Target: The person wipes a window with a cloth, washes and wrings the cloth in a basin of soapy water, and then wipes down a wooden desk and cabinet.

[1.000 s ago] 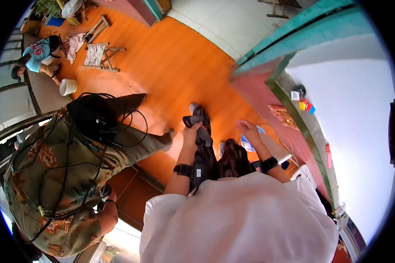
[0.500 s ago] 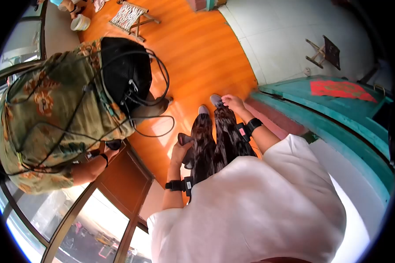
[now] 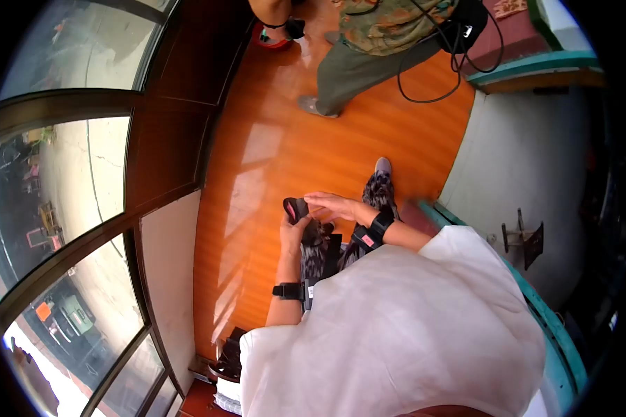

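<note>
My left hand point(image 3: 293, 229) grips a small dark object point(image 3: 295, 209) with a pinkish-red patch on its side; its exact kind cannot be made out. My right hand point(image 3: 335, 204) reaches across with its fingers stretched out, and the fingertips are at the object's edge. Whether they press on it is unclear. Both hands are in front of my legs, above dark patterned trousers point(image 3: 380, 191). Each wrist wears a black strap with a small box.
Ahead, a person in a camouflage top point(image 3: 386, 31) stands with a looped black cable point(image 3: 431, 102) hanging down. A red basin point(image 3: 271, 43) is beyond. Windows point(image 3: 55, 174) line the left. A folding stool point(image 3: 525, 240) and a teal door edge point(image 3: 542, 313) are on the right.
My view has turned left and I have moved along the floor. My right hand has come over to the dark object in my left. The other person now appears farther ahead.
</note>
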`<state>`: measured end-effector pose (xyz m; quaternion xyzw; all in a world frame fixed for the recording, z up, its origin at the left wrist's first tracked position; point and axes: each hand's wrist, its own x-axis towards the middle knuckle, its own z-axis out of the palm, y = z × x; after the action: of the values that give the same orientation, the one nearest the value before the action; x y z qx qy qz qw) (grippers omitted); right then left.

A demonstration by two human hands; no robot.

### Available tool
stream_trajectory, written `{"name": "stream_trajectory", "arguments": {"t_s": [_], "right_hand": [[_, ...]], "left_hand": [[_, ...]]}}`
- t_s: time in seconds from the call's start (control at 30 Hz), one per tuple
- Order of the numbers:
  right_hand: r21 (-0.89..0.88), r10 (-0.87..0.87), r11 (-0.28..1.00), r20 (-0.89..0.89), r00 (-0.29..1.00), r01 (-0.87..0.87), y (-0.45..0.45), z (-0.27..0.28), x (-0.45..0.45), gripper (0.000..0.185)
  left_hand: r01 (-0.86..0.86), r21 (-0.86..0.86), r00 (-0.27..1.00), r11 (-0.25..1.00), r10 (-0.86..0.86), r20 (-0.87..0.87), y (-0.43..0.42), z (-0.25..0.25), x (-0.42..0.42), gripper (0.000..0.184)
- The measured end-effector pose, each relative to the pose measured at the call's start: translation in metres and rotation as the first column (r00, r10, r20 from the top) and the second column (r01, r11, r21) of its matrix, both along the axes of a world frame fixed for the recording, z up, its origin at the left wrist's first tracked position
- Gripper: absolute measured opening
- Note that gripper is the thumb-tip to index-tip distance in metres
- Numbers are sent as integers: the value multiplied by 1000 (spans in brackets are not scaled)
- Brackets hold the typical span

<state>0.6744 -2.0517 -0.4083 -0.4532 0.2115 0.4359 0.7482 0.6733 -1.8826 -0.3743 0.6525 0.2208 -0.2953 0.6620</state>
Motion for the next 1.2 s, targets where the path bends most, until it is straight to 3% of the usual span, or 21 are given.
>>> {"name": "stream_trajectory", "arguments": {"t_s": [0.03,0.1,0.2,0.27,0.33,0.47,0.63,0.77,0.87,0.9,1.0,1.07,1.2], "right_hand": [[13,75,997,16,997,-75,79,11,37,67],[18,182,982,128,975,-186,173,7,29,55],[36,236,970,112,965,-242,244,-12,38,46],[110,289,946,133,948,-304,279,-19,56,52],[-44,342,940,166,925,-339,318,-2,65,50],[-124,245,966,154,957,-228,331,-15,98,50],[-305,-35,949,126,991,72,310,-75,184,36],[-577,43,816,116,992,32,288,-115,244,28],[-716,63,699,72,995,7,283,-128,271,25],[-724,60,690,56,997,-1,277,-131,271,25],[-700,61,714,30,998,-23,275,-145,228,26],[-775,8,616,-171,985,-139,264,-161,183,25],[-786,-130,597,-294,947,-162,260,-175,55,14]], "left_hand": [[-47,28,996,999,49,-68,62,19,24,45],[-120,-39,991,992,117,-72,143,5,-9,47],[-258,-22,964,966,255,-74,205,2,-14,43],[-315,15,943,949,314,-107,243,5,5,40],[-319,56,936,946,324,-137,297,9,9,34],[-410,59,903,910,414,-115,353,2,27,29],[-513,49,856,857,515,-51,426,-14,57,32],[-645,103,749,757,653,-111,464,13,64,38],[-715,46,690,698,715,-113,479,-1,53,36],[-737,97,654,669,743,-142,482,-4,48,36],[-740,225,612,634,773,-166,499,-15,21,34],[-775,233,554,588,809,-197,514,-35,10,35],[-635,285,630,718,694,-348,546,-50,3,37]]}}
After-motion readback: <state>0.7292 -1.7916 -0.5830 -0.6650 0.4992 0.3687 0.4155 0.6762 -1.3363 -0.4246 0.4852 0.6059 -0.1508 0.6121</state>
